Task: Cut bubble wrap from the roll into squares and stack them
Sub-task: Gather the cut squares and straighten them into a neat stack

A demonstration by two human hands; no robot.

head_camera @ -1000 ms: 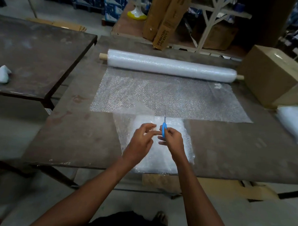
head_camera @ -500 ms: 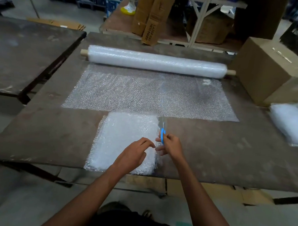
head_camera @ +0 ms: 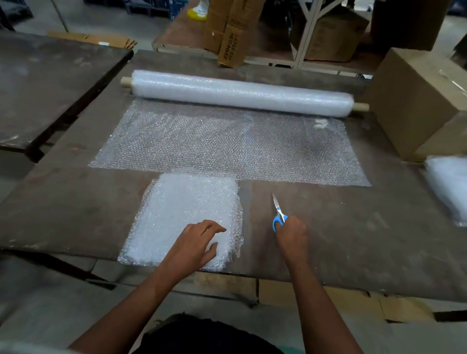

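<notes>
The stack of squares (head_camera: 188, 215) lies at the tabletop (head_camera: 358, 235) near edge, touching the unrolled sheet (head_camera: 228, 144). Left hand (head_camera: 194, 242) rests on the stack, fingers relaxed. Right hand (head_camera: 291, 235), beside the stack, grips blue scissors (head_camera: 278, 212).

Scissors (head_camera: 278, 212): blue handles largely hidden inside the right hand (head_camera: 291, 237); blades shown.
Cardboard box (head_camera: 428, 105), right of the roll (head_camera: 241, 93): cut off by the frame's right edge.
White bundle (head_camera: 456, 192), near side of that box: blurred, cropped at right, contents unclear.
Stack of squares (head_camera: 188, 212): near part covered by the left hand (head_camera: 194, 244); count indeterminable.
</notes>
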